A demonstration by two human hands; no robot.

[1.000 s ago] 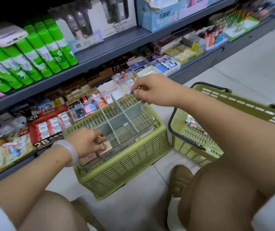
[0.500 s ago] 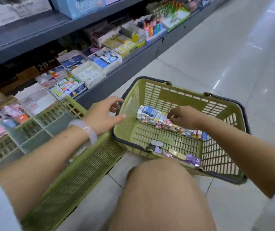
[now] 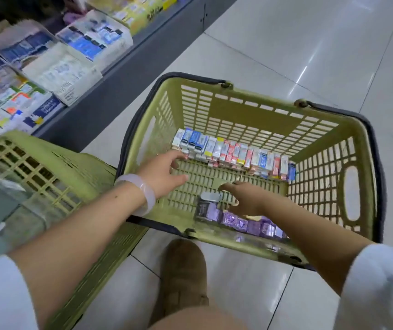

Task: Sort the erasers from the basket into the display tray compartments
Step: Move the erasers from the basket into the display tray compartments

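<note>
display tray [image 3: 2, 206] left of the basket [image 3: 214, 241], awaiting stock | left hand [image 3: 161, 176] inside basket, fingers spread toward the boxed erasers [image 3: 233, 151] along its far wall | right hand [image 3: 245, 198] loosely open over purple packs [image 3: 240, 222] at its near wall, likely picking next

basket [image 3: 328, 148] top open | floor mid-strip bare | eraser row [image 3: 233, 151] lines far wall | purple packs [image 3: 243, 222] line near wall

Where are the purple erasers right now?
Head view: the purple erasers lie along the basket's near wall, lower centre, just under the right hand, opposite the mixed eraser row.
</note>
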